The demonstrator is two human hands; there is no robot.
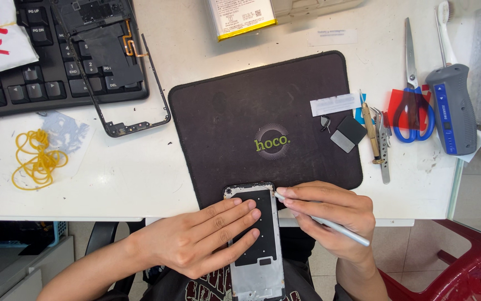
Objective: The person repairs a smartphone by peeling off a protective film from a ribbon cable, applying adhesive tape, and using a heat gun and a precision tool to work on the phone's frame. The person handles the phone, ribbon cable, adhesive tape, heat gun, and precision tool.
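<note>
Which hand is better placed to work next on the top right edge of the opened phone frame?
Probably the right hand: it holds the thin silver metal tool with its tip at that edge of the silver phone frame. The left hand lies flat, pressing the frame down.

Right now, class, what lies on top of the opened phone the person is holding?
On the opened phone rest the left hand fingers, with the silver tool in the right hand at its upper edge. The fingers cover part of its black panel.

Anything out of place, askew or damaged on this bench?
Yes. The opened phone hangs over the table edge, propped by the left hand, while the right hand works a thin metal tool at its rim. A stripped phone frame lies askew across the keyboard.
</note>
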